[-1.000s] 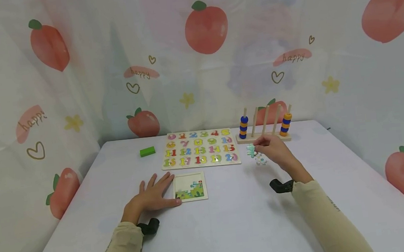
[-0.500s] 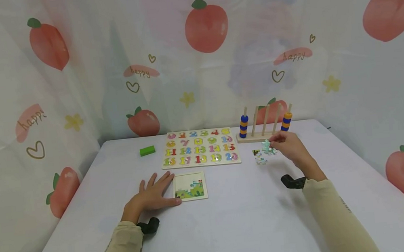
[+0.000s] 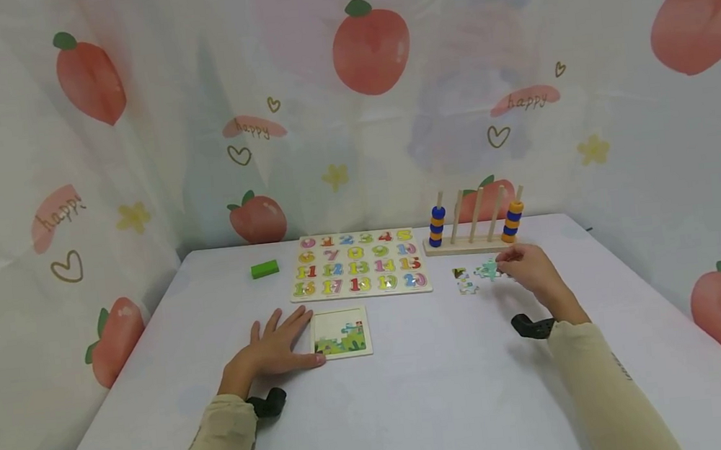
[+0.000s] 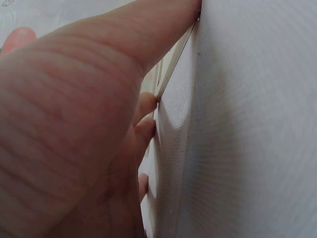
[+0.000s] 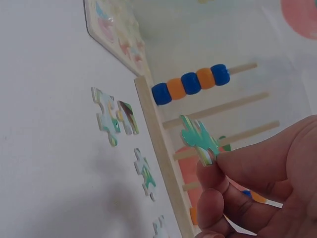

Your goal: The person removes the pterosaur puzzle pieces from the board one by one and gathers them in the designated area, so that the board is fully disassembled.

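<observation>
My right hand [image 3: 531,274] pinches a green and white puzzle piece [image 5: 198,139] between thumb and forefinger, held above the table. Below it on the tabletop lie several loose puzzle pieces [image 5: 105,116], one with a dark brown and green print [image 3: 459,273]. My left hand [image 3: 276,345] rests spread on the table, with its thumb and fingertips touching the left side of a square puzzle tray [image 3: 338,314]. Green pieces fill the lower part of that tray, and its upper part shows bare board. In the left wrist view, the palm and thumb hide most of the tray.
A number board [image 3: 361,296] lies at the back middle, with a green block [image 3: 265,269] left of it. Right of the board stands a wooden bead rack [image 3: 470,245], its upright pegs close behind the loose pieces. A printed cloth hangs behind the table.
My right hand has moved rightward with the pinched puzzle piece, uncovering loose pieces on the table. My left hand stays in place against the tray.
</observation>
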Demonstrator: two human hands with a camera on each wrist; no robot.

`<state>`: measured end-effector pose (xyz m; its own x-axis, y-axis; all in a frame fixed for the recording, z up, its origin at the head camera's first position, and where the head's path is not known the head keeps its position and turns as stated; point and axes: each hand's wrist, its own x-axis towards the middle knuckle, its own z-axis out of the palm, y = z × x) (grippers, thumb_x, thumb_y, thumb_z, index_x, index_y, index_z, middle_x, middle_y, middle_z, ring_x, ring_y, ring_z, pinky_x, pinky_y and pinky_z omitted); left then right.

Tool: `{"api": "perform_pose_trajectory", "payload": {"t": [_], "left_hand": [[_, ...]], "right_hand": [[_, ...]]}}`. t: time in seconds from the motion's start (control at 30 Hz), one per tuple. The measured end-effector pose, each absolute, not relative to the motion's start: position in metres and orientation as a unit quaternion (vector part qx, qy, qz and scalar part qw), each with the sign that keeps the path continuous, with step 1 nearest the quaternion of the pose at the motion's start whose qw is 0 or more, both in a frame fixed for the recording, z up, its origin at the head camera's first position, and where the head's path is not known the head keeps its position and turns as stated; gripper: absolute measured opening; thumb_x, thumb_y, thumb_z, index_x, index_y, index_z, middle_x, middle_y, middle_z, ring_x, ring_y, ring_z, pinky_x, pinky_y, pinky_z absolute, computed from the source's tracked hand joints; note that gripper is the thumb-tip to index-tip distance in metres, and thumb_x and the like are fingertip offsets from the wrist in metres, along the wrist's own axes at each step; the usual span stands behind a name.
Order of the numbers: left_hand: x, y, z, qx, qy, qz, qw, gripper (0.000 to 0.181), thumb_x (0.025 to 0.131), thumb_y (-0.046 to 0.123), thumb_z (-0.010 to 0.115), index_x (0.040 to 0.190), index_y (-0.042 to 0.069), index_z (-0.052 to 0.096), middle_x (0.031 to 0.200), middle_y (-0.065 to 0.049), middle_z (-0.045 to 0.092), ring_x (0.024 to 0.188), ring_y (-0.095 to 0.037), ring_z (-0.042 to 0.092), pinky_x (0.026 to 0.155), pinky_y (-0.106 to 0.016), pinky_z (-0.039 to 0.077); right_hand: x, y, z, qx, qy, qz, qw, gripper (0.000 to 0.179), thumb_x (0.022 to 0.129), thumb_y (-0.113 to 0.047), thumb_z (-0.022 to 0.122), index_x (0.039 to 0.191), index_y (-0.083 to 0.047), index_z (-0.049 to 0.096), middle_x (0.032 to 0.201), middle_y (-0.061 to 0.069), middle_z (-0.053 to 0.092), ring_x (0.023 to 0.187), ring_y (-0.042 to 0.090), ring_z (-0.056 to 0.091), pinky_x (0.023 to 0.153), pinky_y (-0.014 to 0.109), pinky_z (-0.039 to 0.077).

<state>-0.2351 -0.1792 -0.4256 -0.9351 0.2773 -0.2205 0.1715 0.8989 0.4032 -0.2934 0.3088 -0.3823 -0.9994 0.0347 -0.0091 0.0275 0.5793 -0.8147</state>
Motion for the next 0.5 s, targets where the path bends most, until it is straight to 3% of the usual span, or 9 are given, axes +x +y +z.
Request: {"api": "perform_pose_trajectory", "payload": {"t": [0.17, 0.5], "left_hand": [[-0.239, -0.180, -0.433, 0.112, 0.966, 0.189, 0.138, 0.108, 0.088, 0.070, 0.074, 0.171, 0.020, 0.030, 0.179, -0.005, 0.017, 0.163, -0.043, 0.000, 0.124, -0.069, -0.009], [-0.238, -0.180, -0.429, 0.115, 0.966, 0.187, 0.138, 0.108, 0.087, 0.071, 0.074, 0.171, 0.019, 0.031, 0.179, -0.006, 0.019, 0.162, -0.044, 0.002, 0.123, -0.071, -0.008]], "right_hand": [[-0.298, 0.317, -0.392, -0.038, -0.889, 0.456, -0.021, 0.030, 0.110, -0.011, 0.057, 0.129, 0.012, 0.057, 0.125, 0.030, 0.061, 0.115, 0.045, 0.057, 0.103, 0.053, 0.050], [-0.305, 0.317, -0.409, -0.050, -0.903, 0.426, -0.032, 0.025, 0.106, -0.008, 0.059, 0.121, 0.011, 0.063, 0.106, 0.018, 0.068, 0.094, 0.030, 0.057, 0.077, 0.035, 0.048]]}}
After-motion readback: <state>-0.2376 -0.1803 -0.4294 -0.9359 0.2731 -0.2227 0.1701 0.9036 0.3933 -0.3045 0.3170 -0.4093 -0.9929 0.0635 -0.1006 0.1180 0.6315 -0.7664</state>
